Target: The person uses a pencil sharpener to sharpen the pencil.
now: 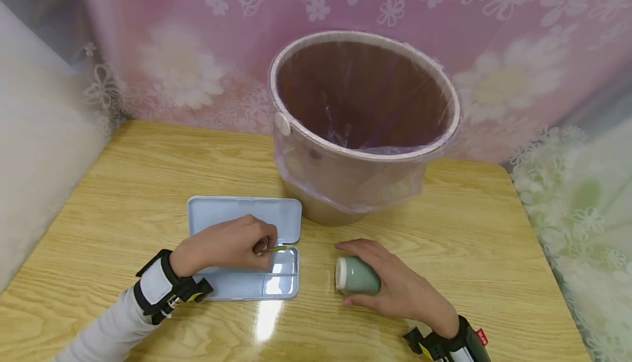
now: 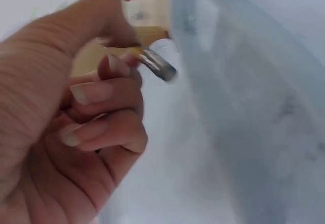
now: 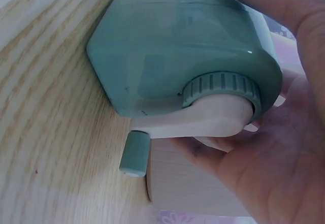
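Observation:
My left hand (image 1: 229, 245) pinches a thin yellow pencil (image 1: 277, 248) between thumb and fingertips, over the open light blue pencil case (image 1: 237, 292). In the left wrist view the pencil's silver metal end (image 2: 158, 65) sticks out past the fingertips; the rest is hidden in the hand. To the right, my right hand (image 1: 402, 288) grips a green crank pencil sharpener (image 1: 361, 275) lying on the table, thumb and fingers along opposite sides. Its pale crank arm and green knob (image 3: 135, 154) show in the right wrist view.
Behind the pencil case and sharpener stands a large bin (image 1: 345, 178) lined with a translucent purple bag. The case's raised lid (image 1: 247, 204) lies back toward the bin's base. Wood-grain table (image 1: 148, 164) spreads around, with a pink floral curtain (image 1: 187, 38) behind it.

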A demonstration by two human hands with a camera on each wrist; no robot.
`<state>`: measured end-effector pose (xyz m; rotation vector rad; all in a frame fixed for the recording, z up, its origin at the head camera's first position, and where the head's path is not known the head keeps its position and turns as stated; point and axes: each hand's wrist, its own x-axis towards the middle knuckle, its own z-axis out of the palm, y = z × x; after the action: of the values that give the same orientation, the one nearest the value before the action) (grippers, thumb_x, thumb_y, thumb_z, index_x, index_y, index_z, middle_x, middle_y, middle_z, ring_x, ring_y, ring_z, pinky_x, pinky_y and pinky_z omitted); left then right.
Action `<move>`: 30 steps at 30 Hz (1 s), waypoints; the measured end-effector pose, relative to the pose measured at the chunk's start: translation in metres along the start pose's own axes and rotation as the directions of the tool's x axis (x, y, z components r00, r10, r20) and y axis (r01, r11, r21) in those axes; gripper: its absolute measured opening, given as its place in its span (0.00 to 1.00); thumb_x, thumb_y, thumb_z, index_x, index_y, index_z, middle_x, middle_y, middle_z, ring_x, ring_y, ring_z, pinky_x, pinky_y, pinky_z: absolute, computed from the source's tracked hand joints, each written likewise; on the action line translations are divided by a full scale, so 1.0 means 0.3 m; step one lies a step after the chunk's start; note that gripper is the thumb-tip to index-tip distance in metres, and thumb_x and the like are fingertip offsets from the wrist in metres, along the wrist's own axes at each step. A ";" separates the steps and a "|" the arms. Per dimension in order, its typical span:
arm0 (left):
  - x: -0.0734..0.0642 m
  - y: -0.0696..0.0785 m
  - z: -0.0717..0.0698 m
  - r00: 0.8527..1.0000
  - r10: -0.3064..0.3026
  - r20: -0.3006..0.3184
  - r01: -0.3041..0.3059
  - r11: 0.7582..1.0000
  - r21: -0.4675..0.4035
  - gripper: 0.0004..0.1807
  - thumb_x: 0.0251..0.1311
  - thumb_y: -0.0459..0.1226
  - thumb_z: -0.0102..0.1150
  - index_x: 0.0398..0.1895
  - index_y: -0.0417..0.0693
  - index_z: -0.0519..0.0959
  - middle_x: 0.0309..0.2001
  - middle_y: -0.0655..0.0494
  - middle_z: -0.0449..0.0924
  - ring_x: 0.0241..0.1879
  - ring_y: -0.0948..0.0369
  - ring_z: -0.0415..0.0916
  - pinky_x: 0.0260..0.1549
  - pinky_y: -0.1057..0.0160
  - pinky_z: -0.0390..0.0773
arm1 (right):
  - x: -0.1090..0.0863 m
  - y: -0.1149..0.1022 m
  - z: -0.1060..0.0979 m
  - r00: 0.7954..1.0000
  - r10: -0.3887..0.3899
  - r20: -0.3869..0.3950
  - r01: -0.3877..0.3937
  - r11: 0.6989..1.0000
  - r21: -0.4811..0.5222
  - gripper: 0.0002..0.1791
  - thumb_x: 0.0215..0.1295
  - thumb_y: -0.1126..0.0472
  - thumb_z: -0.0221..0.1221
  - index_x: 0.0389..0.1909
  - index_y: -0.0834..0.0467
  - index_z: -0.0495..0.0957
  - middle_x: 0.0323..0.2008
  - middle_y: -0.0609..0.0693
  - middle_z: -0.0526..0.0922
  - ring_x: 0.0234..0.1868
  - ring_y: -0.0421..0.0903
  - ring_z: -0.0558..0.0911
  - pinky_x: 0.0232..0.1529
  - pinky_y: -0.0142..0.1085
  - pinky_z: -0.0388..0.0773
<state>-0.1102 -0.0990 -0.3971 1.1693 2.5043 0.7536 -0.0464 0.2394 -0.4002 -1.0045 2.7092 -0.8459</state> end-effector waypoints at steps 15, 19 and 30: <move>0.025 0.109 -0.013 0.956 0.180 -0.233 -0.216 0.966 -0.140 0.05 0.61 0.33 0.57 0.34 0.53 0.73 0.28 0.68 0.79 0.28 0.76 0.73 0.26 0.72 0.78 | 0.009 -0.001 0.006 0.995 0.055 0.087 -0.057 0.998 0.029 0.45 0.55 0.40 0.73 0.73 0.49 0.68 0.67 0.44 0.76 0.60 0.42 0.79 0.56 0.43 0.79; 0.042 0.126 -0.009 0.939 0.235 -0.252 -0.261 0.962 -0.075 0.05 0.61 0.32 0.56 0.34 0.53 0.73 0.26 0.68 0.77 0.25 0.75 0.72 0.25 0.76 0.73 | 0.007 0.008 0.009 0.994 0.067 0.082 -0.071 0.997 0.044 0.43 0.56 0.40 0.72 0.71 0.49 0.70 0.61 0.44 0.79 0.52 0.39 0.80 0.49 0.38 0.80; 0.094 0.140 0.081 0.935 0.335 -0.116 -0.302 0.924 0.233 0.01 0.66 0.39 0.59 0.36 0.55 0.80 0.28 0.64 0.74 0.25 0.74 0.64 0.25 0.77 0.67 | 0.010 0.010 0.012 0.991 0.106 0.085 -0.113 0.990 0.079 0.39 0.56 0.41 0.72 0.68 0.50 0.72 0.58 0.44 0.81 0.47 0.38 0.81 0.44 0.34 0.79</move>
<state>-0.0909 -0.0465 -0.3943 1.6865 2.6023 0.6875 -0.0493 0.2375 -0.4047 -0.8454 2.6108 -0.8718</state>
